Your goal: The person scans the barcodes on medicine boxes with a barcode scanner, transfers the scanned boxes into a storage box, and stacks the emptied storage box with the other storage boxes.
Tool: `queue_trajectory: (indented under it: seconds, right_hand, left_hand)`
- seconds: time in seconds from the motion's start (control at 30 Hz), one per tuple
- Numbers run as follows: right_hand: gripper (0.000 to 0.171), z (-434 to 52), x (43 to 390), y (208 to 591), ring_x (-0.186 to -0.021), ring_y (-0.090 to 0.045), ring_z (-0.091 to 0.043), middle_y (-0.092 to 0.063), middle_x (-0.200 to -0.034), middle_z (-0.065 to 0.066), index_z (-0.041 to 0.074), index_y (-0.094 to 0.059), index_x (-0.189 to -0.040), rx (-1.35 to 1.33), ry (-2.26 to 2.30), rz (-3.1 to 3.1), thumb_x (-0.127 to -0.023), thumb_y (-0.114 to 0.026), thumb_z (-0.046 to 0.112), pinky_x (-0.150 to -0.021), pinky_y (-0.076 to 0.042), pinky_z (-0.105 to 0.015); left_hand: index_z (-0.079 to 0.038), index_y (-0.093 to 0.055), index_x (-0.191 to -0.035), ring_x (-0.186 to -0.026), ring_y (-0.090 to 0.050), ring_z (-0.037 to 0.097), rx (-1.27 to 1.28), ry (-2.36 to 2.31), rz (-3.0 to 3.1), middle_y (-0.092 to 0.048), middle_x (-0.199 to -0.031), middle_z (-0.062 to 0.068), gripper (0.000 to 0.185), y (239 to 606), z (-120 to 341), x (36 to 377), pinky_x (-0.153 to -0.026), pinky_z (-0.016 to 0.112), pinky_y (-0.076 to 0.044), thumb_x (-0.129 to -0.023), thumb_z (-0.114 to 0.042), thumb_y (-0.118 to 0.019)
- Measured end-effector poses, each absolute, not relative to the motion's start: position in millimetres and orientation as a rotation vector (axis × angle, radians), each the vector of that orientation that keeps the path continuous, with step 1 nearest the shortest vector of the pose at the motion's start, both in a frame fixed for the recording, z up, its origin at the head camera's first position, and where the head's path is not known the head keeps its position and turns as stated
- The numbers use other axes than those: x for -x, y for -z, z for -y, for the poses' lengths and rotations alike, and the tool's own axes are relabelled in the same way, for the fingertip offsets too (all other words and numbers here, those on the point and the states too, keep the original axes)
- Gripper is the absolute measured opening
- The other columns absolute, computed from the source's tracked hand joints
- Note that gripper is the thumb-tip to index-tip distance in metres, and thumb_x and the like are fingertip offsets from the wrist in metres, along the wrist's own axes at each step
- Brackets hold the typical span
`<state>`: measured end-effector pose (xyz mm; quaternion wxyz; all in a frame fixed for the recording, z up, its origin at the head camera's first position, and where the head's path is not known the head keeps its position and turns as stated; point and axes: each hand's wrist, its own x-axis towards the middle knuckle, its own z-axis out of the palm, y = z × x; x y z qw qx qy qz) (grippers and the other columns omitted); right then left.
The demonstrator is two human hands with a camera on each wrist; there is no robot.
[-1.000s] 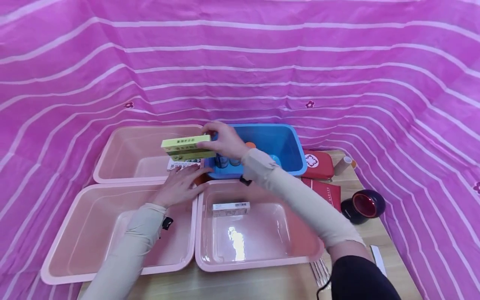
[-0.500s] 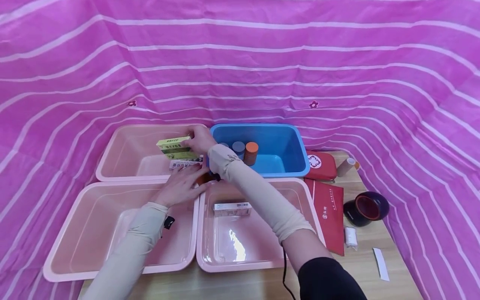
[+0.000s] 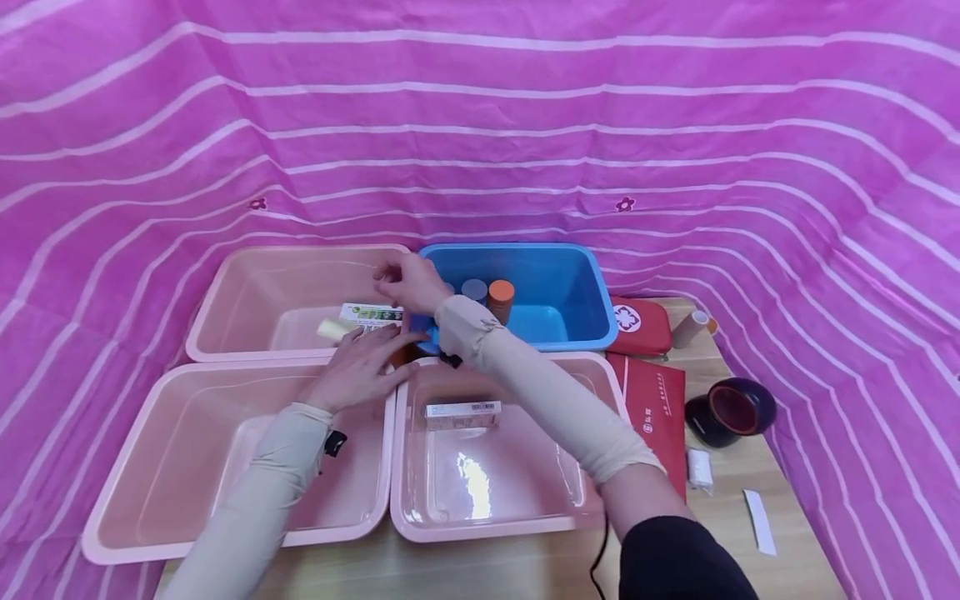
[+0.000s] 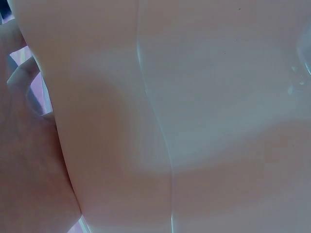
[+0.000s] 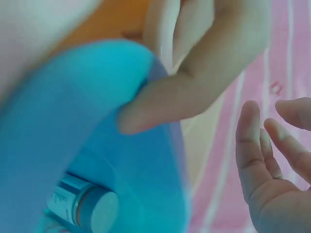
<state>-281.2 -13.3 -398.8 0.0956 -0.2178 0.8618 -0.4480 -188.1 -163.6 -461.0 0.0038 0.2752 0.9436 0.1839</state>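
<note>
My left hand [image 3: 360, 367] rests over the rims where the bins meet; one finger touches the corner of the blue bin [image 5: 97, 68]. Above the border between the back left pink bin [image 3: 255, 258] and the blue bin hovers my right hand [image 3: 414, 283], with loosely bent fingers and nothing in them. A pale yellow-green box [image 3: 331, 330] lies in the back left bin, partly hidden behind my left hand. Beside it is a white box with green print [image 3: 371, 314]. The left wrist view shows mostly blurred pink bin wall [image 4: 112, 121].
Bottles with orange [image 3: 501, 290] and grey caps [image 3: 474, 289] stand in the blue bin. A small white box [image 3: 462, 415] lies in the front right pink bin [image 3: 510, 530]. On the right are a red case [image 3: 641, 325], red pouch [image 3: 654, 408], black cup-like object [image 3: 731, 412] and white strip [image 3: 760, 522].
My right hand has carried the yellow-green box left over the back left pink bin and let go of it there, then drawn back slightly right. My left hand has stayed on the rims.
</note>
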Motion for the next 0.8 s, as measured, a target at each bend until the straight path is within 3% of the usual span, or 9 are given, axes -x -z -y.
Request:
queue_trajectory:
  seconds: [0.27,0.43,0.6,0.8]
  right_hand:
    - [0.017,-31,209,393,-0.087,-0.062,-0.009,-0.071,-0.098,0.0,0.009,-0.074,-0.113,1.059,1.122,-2.527,-0.099,-0.069,0.017,-0.078,-0.053,-0.016]
    - [0.028,-53,176,409,-0.095,-0.064,-0.008,-0.072,-0.114,-0.001,0.01,-0.072,-0.126,1.144,0.886,-2.464,-0.098,-0.07,0.015,-0.088,-0.054,-0.015]
    - [0.037,-58,157,444,-0.115,-0.069,-0.011,-0.07,-0.129,-0.002,0.015,-0.068,-0.135,1.248,0.369,-2.549,-0.098,-0.072,0.021,-0.1,-0.054,-0.023]
    - [0.03,-48,143,484,-0.106,-0.066,-0.012,-0.072,-0.118,0.0,0.019,-0.072,-0.128,1.381,-0.294,-2.675,-0.099,-0.07,0.025,-0.09,-0.058,-0.023]
  left_hand:
    - [-0.015,-0.042,-0.157,-0.149,-0.039,0.034,-0.802,-0.574,-2.929,-0.043,-0.161,0.014,0.067,458,167,186,-0.118,0.07,-0.022,-0.1,-0.046,-0.06]
    - [-0.027,-0.047,-0.153,-0.147,-0.042,0.038,-0.772,-0.575,-2.903,-0.05,-0.155,0.015,0.058,458,166,186,-0.118,0.067,-0.024,-0.101,-0.049,-0.058]
    - [-0.039,-0.046,-0.151,-0.146,-0.043,0.038,-0.774,-0.61,-2.879,-0.053,-0.154,0.011,0.053,458,163,187,-0.115,0.067,-0.027,-0.101,-0.05,-0.058]
    - [-0.041,-0.045,-0.152,-0.147,-0.041,0.039,-0.758,-0.621,-2.857,-0.051,-0.156,0.012,0.053,459,160,187,-0.116,0.068,-0.024,-0.101,-0.047,-0.06]
